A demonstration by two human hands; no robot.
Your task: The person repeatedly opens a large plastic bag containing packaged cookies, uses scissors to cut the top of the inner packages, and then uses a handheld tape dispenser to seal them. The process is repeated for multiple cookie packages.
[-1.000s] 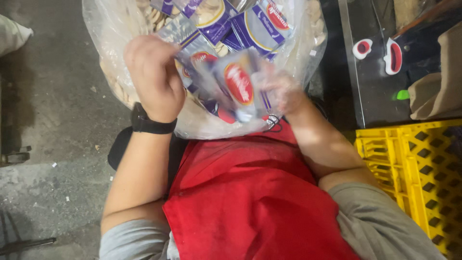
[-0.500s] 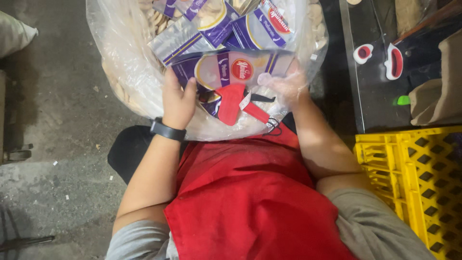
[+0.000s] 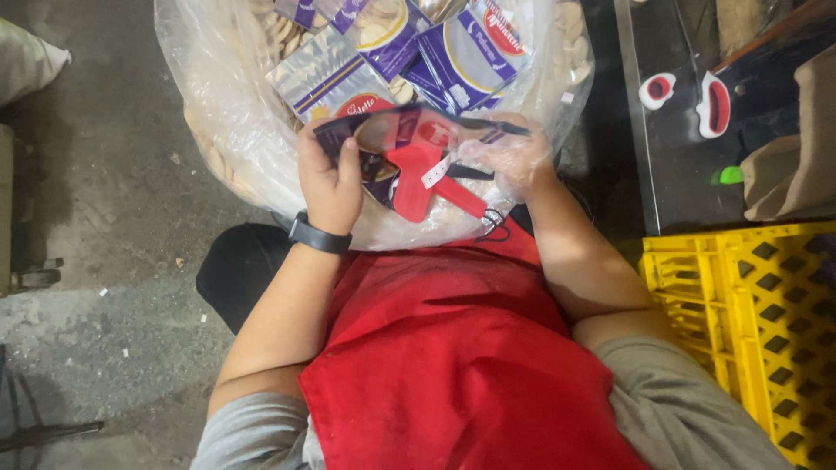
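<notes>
A flat, glossy plastic packet (image 3: pixel 409 130) with a purple edge, a pale round window and a red oval label is held edge-on, nearly level, above the large clear plastic bag (image 3: pixel 235 130). The left hand (image 3: pixel 331 178) is closed around the packet's left end, thumb laid over the top and the fingers (image 3: pixel 315 157) curled beneath. At the other end the packet is pinched by the right hand (image 3: pixel 509 157), which is wrapped in a thin clear plastic glove; its fingers are folded onto the packet's right corner. Just below the packet, between the two hands, a red plastic tagging gun (image 3: pixel 427 178) with a small white tag is seen lying on the bag. Further up, inside the bag, more purple-and-silver packets (image 3: pixel 392 43) with round windows and red ovals are stacked over loose pale round wafers (image 3: pixel 213 144). A yellow plastic crate (image 3: pixel 740 322) is seen at the lower right, beside the red apron (image 3: pixel 461 365).
</notes>
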